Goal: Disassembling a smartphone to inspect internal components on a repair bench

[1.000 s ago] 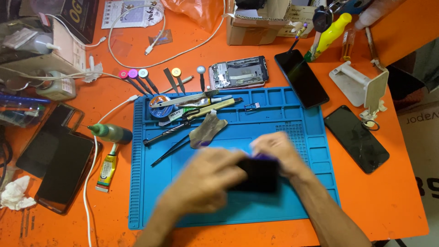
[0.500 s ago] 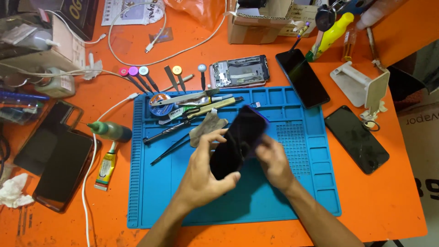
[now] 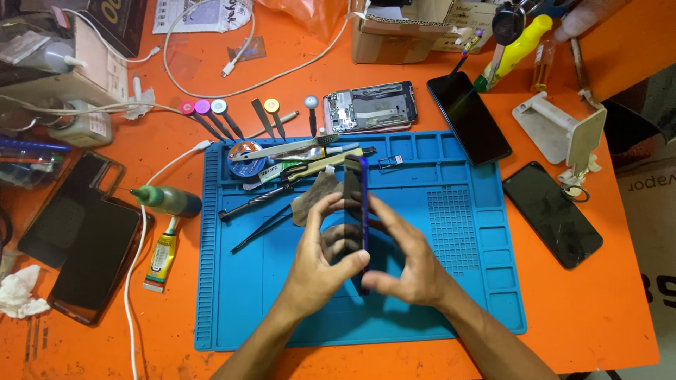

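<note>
Left hand: the left hand (image 3: 320, 264) was curled around the phone (image 3: 359, 211), its thumb and fingers pinching the near-left side of the body.
Right hand: the right hand (image 3: 412, 267) pinched the same phone from the other side, thumb low on the edge and fingers reaching up along it.
Phone, place: it was held edge-on and near upright between the 2 hands, lifted clear above the middle of the blue work mat (image 3: 436, 302).
Phone, look: a slim dark slab with a purple-blue rim along the edge that faced the camera; front and back could not be told apart from this angle.
Risk, slip: judged from the grip, only fingertips bore the phone, so a slackened pinch could drop it onto the mat or onto the tools just beyond.
Risk, strain: squeezing or twisting a thin body from both sides could flex it and crack the glass, if a panel sat loose.
Beyond the hands: tweezers (image 3: 262, 226), a dark cloth scrap (image 3: 313, 197) and a solder reel (image 3: 246, 156) lay at the mat's far left.
Far side: an opened phone chassis (image 3: 371, 107) lay on the orange table (image 3: 605, 309) past the mat, with 2 dark phones (image 3: 468, 116) (image 3: 553, 214) to the right.
Left edge: a green-capped bottle (image 3: 169, 200) and a glue tube (image 3: 162, 260) lay beside the mat.
</note>
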